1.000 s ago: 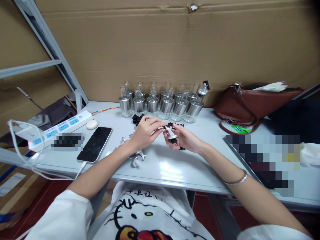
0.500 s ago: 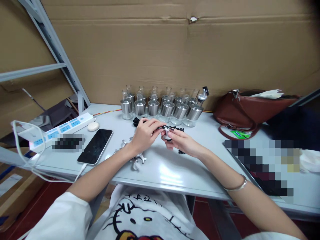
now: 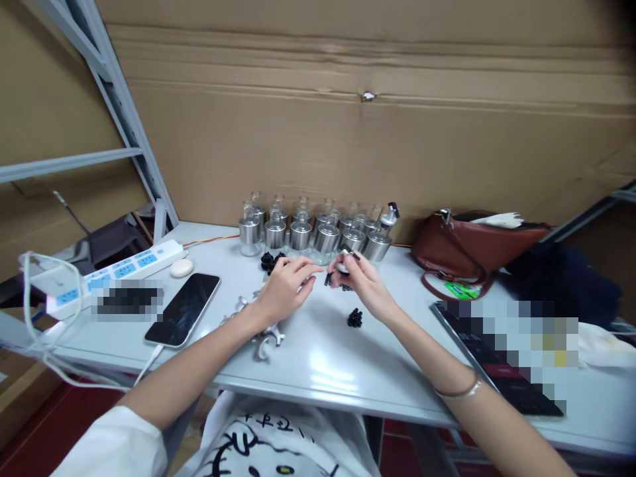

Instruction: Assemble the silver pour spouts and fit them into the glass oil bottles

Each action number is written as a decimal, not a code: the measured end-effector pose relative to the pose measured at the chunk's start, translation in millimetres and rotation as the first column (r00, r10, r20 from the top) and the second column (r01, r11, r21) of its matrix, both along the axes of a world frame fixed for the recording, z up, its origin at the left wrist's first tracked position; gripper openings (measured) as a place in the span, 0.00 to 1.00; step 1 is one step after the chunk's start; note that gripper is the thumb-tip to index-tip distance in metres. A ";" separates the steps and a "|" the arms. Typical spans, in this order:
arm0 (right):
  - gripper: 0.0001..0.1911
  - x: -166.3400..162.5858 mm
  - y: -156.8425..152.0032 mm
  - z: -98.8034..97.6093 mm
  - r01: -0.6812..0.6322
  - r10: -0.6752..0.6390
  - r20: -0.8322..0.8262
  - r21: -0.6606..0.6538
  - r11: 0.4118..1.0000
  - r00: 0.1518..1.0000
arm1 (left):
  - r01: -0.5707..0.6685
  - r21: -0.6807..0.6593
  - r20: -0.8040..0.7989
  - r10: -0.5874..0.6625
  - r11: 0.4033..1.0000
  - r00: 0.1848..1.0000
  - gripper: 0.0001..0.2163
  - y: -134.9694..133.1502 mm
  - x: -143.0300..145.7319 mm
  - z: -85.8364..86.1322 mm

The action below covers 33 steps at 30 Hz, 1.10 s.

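Note:
My right hand (image 3: 362, 285) is closed around a small silver and black pourer cap (image 3: 342, 263), held just in front of the row of glass bottles with steel collars (image 3: 313, 232). One bottle at the right end wears a black-tipped pourer (image 3: 390, 213). My left hand (image 3: 285, 288) hovers low over the table with its fingers curled loosely, apart from the cap; I cannot see anything in it. Silver spout pieces (image 3: 263, 341) lie under my left wrist. Small black plugs (image 3: 354, 318) and another black cluster (image 3: 269, 261) lie on the table nearby.
A black phone (image 3: 183, 309) on a cable, a white power strip (image 3: 116, 268) and a small white case (image 3: 181, 267) lie at left. A brown leather bag (image 3: 472, 248) sits at right, a dark flat pad (image 3: 497, 371) in front of it. Cardboard sheets (image 3: 348, 132) back the grey table (image 3: 328, 371).
My hands have come apart: the right hand carried the cap toward the bottles, the left let go and dropped back. The camera tilted up.

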State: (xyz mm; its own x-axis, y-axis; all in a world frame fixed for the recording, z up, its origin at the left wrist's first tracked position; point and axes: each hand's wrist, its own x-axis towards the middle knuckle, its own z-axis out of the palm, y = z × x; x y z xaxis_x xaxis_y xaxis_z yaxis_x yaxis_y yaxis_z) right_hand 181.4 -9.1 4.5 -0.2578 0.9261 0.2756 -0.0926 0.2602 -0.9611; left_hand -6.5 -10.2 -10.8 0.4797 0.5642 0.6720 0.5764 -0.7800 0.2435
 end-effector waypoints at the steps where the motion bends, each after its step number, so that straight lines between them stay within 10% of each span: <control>1: 0.20 2.1 5.7 3.3 0.089 -0.092 0.030 0.086 0.992 0.995 | 0.004 -0.013 -0.012 -0.004 1.000 1.000 0.11 0.1 0.1 -0.2; 7: 0.16 14.6 55.2 25.9 0.519 -0.638 0.012 0.571 0.637 0.770 | 0.064 -0.213 0.093 -0.045 0.975 0.995 0.10 -3.2 1.7 4.1; 11: 0.19 13.3 91.1 27.4 0.603 -0.758 0.007 0.600 0.525 0.653 | 0.289 -0.516 0.478 -0.009 0.806 0.878 0.09 -6.4 4.5 10.6; 16: 0.24 7.3 122.6 18.8 0.683 -0.788 -0.028 0.518 0.515 0.615 | 0.415 -0.565 0.624 0.039 0.713 0.781 0.10 -4.5 5.7 11.4; 24: 0.21 8.1 123.8 21.0 0.707 -0.802 -0.095 0.540 0.456 0.590 | 0.392 -0.520 0.600 -0.002 0.758 0.800 0.09 -7.0 5.8 11.7; 33: 0.16 -6.2 52.5 85.8 0.687 -0.637 -0.306 0.507 0.520 0.708 | 0.309 -0.404 0.609 0.001 0.861 0.794 0.22 -4.0 4.9 7.8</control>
